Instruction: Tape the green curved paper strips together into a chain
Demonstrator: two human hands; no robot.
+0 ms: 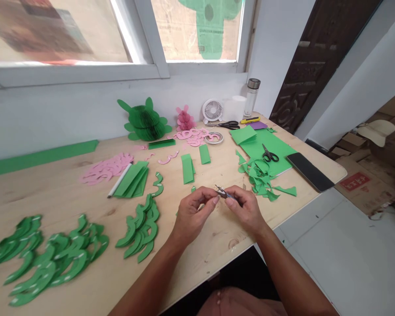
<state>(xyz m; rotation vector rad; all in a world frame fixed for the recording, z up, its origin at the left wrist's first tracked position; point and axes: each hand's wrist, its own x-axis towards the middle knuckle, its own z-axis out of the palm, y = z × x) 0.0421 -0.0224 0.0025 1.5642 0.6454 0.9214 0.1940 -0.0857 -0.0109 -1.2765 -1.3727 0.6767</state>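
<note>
Both my hands meet over the wooden table (85, 281), near its front edge. My right hand (245, 208) pinches small dark thread snips (222, 192), their points aimed left. My left hand (194, 213) has its fingers curled, fingertips pinched close to the snips' tips; what lies between them is too small to name. A bit of green paper (193, 189) peeks out just behind the left hand. Curved green paper cut-outs (141, 228) lie in a pile left of my left hand.
More green cut-outs (52, 259) lie at the far left, pink ones (105, 169) behind. Folded green strips (187, 169), green scraps (261, 177), black scissors (270, 155), a phone (309, 171), tape roll (213, 138), small fan (212, 110), bottle (252, 96) and a green honeycomb turtle (145, 120) stand farther back.
</note>
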